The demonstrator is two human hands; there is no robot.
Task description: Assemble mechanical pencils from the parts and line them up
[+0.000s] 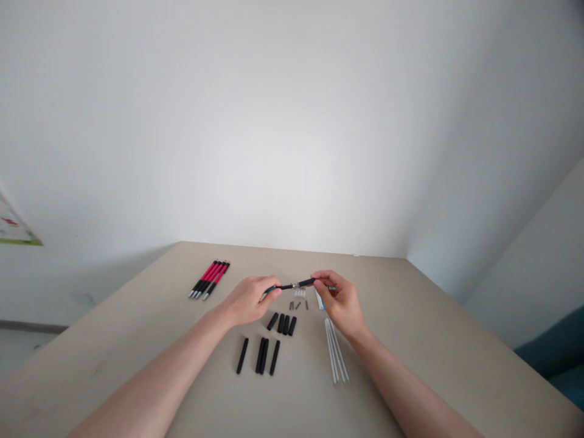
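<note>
Both of my hands hold a thin black pen (294, 285) above a beige table (137, 340). My left hand (249, 299) pinches the pen's left end, fingers closed. My right hand (340, 299) grips its right end, where a bit of blue shows. Below them lie several short black grip sleeves (283, 323), three longer black barrels (261, 356), small grey tips (298, 304) and thin white refills (336, 351).
Several finished red-and-black pens (210, 278) lie side by side at the far left of the table. A white wall rises behind the table's far edge. A dark blue seat (563, 356) stands at the right.
</note>
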